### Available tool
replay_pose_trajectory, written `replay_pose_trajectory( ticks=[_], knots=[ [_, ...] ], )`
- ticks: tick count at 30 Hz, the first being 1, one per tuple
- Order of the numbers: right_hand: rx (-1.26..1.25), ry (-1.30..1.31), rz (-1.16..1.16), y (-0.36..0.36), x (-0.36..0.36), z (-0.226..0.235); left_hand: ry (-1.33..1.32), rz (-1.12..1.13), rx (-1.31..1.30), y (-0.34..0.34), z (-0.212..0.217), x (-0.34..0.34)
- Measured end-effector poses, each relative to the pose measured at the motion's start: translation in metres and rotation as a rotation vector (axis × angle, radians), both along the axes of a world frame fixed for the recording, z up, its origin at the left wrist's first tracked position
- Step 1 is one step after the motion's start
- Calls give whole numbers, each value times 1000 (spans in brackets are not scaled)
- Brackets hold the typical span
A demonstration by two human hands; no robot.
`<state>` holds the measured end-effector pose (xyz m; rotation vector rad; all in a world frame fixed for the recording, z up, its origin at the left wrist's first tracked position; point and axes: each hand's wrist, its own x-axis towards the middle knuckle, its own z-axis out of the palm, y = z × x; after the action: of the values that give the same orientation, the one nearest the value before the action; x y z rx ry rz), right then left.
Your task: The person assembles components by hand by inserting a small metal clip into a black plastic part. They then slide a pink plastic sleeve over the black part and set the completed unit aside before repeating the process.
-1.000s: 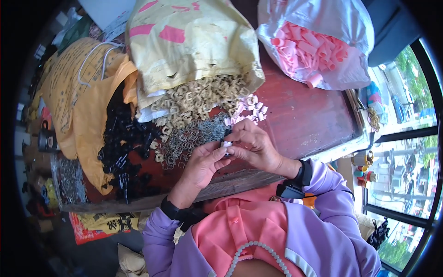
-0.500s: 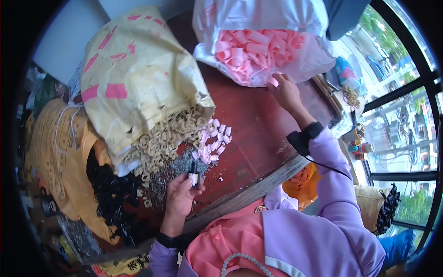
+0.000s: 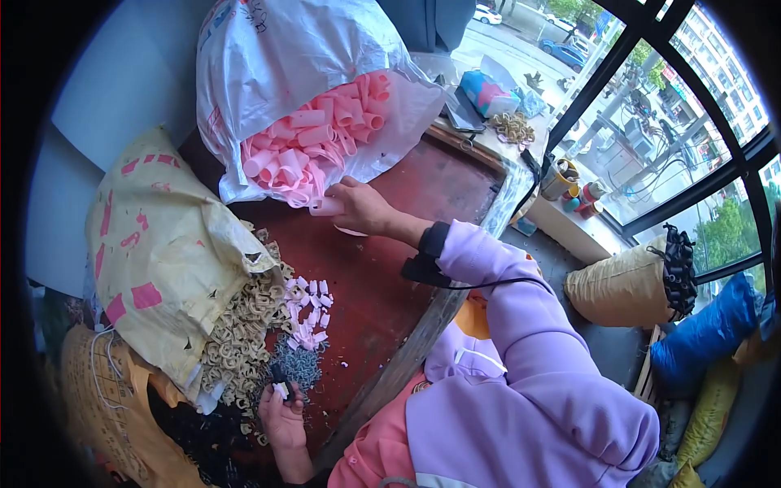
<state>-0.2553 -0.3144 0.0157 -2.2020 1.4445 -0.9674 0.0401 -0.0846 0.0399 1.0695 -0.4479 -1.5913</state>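
Near the table's front edge, my left hand (image 3: 285, 419) is closed on a small black plastic part (image 3: 279, 377) with a whitish-pink piece at it. My right hand (image 3: 360, 210) reaches forward to the mouth of a white bag (image 3: 301, 49), its fingers closed on a pink plastic tube (image 3: 327, 207). Many more pink tubes (image 3: 309, 134) spill from that bag. Close by my left hand lie a heap of small grey metal screws (image 3: 297, 363), small pale pink clips (image 3: 307, 332) and beige ring-like parts (image 3: 236, 350).
A yellowed sack (image 3: 154, 252) lies at the left, beige parts at its mouth. Nearer is an orange-brown sack (image 3: 98, 407) with black parts (image 3: 187, 427). A wooden edge (image 3: 390, 358) borders the red table (image 3: 378, 276). At the right stand a tan sack (image 3: 618, 281) and a blue bag (image 3: 704, 337).
The view has swung to the right. At the white bag's mouth, my right hand now shows a whole pink tube in its fingers. My left hand still holds the black part.
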Motion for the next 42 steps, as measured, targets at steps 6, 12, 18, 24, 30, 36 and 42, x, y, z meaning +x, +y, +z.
replay_pose_trajectory(
  ticks=[6, 12, 18, 24, 30, 36, 42],
  knots=[
    [64, -189, 747, 97, 42, 64, 48, -126, -58, -3, 18, -13],
    [77, -211, 991, 147, 71, 67, -33, -295, -79, 3, 28, -26],
    [36, -105, 912, 157, 75, 66, -151, -221, -55, 7, 28, -26],
    [193, -240, 761, 166, 81, 56, -175, -212, -49, 2, 25, -24],
    [150, -398, 809, 152, 82, 43, -145, -113, -68, -8, 28, -23],
    [195, -272, 727, 160, 86, 51, -198, -153, -54, -6, 21, -15],
    [184, -275, 768, 157, 91, 45, -248, -216, -53, -6, 26, -18]
  ],
)
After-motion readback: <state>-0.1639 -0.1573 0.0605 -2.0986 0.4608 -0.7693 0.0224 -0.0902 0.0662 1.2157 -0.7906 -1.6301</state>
